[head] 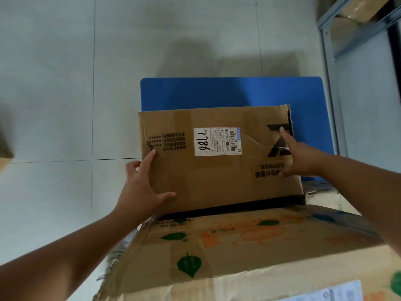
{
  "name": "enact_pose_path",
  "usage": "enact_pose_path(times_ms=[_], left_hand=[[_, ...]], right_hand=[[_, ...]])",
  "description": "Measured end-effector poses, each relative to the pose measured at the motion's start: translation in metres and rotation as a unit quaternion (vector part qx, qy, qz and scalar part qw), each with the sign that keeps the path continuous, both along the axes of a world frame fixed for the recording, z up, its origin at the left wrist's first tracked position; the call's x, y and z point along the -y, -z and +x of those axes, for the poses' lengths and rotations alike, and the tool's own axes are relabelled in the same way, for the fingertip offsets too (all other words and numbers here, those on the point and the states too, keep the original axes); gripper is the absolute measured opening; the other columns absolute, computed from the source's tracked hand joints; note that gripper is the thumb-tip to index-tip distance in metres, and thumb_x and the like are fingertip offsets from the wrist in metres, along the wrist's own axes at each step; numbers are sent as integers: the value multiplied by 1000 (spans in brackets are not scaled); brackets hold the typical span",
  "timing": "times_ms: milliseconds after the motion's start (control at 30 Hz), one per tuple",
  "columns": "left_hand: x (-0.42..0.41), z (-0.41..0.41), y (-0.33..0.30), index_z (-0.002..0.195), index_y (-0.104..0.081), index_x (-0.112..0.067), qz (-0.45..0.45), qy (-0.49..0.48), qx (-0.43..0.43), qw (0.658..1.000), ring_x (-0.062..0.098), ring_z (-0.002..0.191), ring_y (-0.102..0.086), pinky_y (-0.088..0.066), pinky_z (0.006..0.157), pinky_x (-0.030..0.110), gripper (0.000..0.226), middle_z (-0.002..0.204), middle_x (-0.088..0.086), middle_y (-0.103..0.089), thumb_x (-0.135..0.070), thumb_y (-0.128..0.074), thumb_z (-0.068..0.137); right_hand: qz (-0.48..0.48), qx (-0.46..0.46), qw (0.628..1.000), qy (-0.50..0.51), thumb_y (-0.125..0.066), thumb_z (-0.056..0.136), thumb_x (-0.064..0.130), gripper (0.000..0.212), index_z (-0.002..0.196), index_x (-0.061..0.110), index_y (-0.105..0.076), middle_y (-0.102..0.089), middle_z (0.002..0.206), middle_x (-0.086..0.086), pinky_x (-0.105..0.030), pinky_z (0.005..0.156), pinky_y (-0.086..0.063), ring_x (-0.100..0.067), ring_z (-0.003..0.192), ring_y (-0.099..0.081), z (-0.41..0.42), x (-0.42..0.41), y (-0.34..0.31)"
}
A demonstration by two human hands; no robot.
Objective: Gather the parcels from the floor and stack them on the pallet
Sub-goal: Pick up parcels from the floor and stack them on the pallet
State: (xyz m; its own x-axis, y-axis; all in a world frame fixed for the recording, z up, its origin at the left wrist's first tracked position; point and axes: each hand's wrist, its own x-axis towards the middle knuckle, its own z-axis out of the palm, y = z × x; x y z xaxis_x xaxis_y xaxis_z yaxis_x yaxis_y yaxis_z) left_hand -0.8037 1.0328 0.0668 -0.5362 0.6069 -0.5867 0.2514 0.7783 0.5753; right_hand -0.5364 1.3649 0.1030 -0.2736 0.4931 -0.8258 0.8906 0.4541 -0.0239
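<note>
A brown cardboard parcel lay on the blue pallet, its top face toward the camera, with a white shipping label stuck near the middle and "7786" handwritten on it. The far right corner of the parcel was torn and crumpled. Both hands were on it – 1 at each end.

The left hand rested at the parcel's left edge, fingers straight and spread, the thumb lying flat on the top face and the other fingers reaching round the side; it pressed rather than gripped. The right hand lay on the right part of the top face, its forefinger stretched out over the black printed mark and the remaining fingers loosely bent, holding nothing.

Nearer the camera sat a second, larger carton printed with green leaves and orange lettering, its near edge just beside the parcel's – whether the 2 touched could not be told. The pallet stood on a pale tiled floor, and a grey-blue metal shelf frame rose at the upper right.
</note>
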Motion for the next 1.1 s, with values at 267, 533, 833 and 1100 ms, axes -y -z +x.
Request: enact_pose_path(times_ms=[267, 533, 833, 1100], left_hand=[[-2, -2, -3, 163, -16, -45, -5, 28, 0, 1000, 29, 137, -47, -54, 107, 52, 127, 156, 1, -22, -38, -98, 66], [-5, -5, -3, 162, -12, -47, -13, 47, -13, 999, 31, 137, -48, -54, 108, 52, 129, 158, 1, -20, -43, -98, 65], [-13, -10, -6, 164, -4, -45, -28, 77, -35, 996, 33, 142, -45, -52, 110, 56, 140, 159, -1, -17, -45, -99, 62], [-9, -8, -6, 165, -4, -43, -26, 66, -21, 997, 31, 142, -44, -51, 111, 55, 139, 160, -1, -16, -44, -98, 63]], right_hand=[[-19, 15, 1000, 19, -93, 74, 33, 149, 151, 48, 33, -30, 165, -22, -52, 115, -42, -41, 143, -44, 17, 11, -1], [-9, 7, 1000, 20, -92, 76, 24, 147, 154, 41, 32, -33, 165, -20, -47, 108, -48, -38, 135, -54, 18, 10, -3], [25, 22, 999, 22, -92, 77, 24, 147, 157, 30, 31, -39, 161, -20, -47, 108, -46, -38, 134, -54, 16, 12, 2], [31, 42, 999, 8, -91, 77, 25, 148, 155, 29, 34, -41, 157, -23, -48, 106, -49, -39, 131, -56, 14, 13, 4]])
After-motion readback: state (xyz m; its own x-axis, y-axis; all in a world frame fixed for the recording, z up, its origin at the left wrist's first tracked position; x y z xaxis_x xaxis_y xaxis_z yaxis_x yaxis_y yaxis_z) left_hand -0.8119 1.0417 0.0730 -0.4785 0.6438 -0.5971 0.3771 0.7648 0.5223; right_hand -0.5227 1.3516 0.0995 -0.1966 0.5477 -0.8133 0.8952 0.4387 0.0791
